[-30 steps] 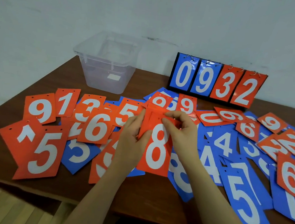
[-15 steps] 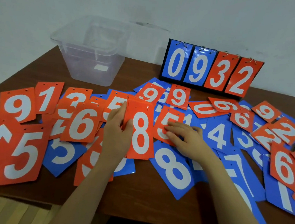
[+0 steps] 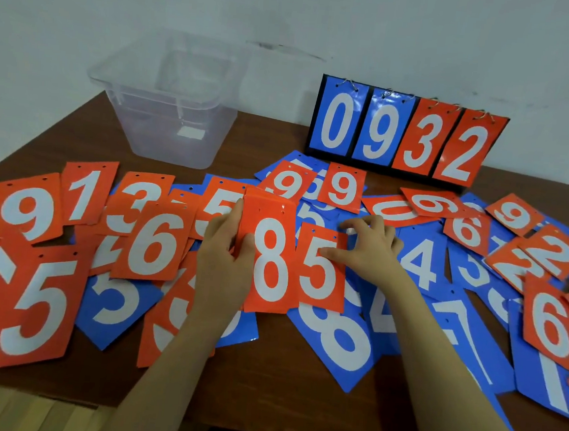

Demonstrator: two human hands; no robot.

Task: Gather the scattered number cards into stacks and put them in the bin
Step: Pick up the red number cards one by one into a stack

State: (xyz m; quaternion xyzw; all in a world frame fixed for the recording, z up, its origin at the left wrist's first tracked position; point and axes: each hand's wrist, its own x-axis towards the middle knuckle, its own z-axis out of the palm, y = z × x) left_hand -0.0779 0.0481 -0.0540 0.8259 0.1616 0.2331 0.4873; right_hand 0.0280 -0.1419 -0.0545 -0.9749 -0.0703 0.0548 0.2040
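Note:
Red and blue number cards lie scattered over the brown table. My left hand grips a small stack of red cards with an 8 on top, thumb across its left edge. My right hand holds a red 5 card by its right edge, thumb on its face; the card sits beside the stack and touches its right side. The clear plastic bin stands empty at the back left.
A flip scoreboard showing 0932 stands at the back right. Red cards, among them a 9, a 6 and a large 5, cover the left. Blue cards such as a 4 and an 8 cover the right.
My right hand has picked the red 5 card off the pile and drawn it left against the stack. My left hand has kept hold of the 8 stack.

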